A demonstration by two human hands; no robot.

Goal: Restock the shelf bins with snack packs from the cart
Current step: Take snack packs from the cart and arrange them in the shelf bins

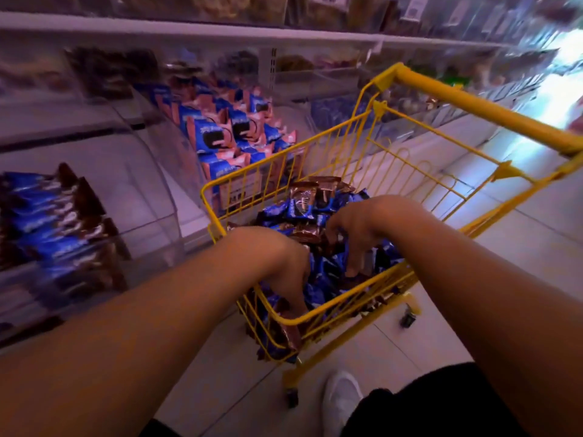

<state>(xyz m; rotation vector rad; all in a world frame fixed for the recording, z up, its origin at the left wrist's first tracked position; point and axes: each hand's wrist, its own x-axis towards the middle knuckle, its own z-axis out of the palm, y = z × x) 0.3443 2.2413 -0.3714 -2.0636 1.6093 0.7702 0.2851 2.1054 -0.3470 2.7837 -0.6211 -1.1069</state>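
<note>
head view looks down into a small yellow wire shopping cart in the middle of the frame, its basket heaped with blue and brown foil-wrapped snack packs. both bare hands are down in the heap: the left hand, lower centre, has its fingers curled down among the packs near the basket's near rim, and the right hand, just right of it, has fingers bent and spread over packs. both look to be gathering packs, though the fingertips are buried and i cannot tell how firm either hold is or how many packs each has. along the left of the frame run clear plastic shelf bins: one at the left edge holds a stacked row of blue and brown packs, and one at upper centre holds blue and pink cookie packs. the bins further up are too blurred to read. as a judgement, these packs will be light, with slick crinkly wrappers that slide over each other, and the contents probably crush or crack if squeezed. a loose scoop from under a handful, or a pinch on the crimped end seams, should carry them better than a hard clamp across the middle. a white shoe shows on the pale tiled floor at the bottom.
</note>
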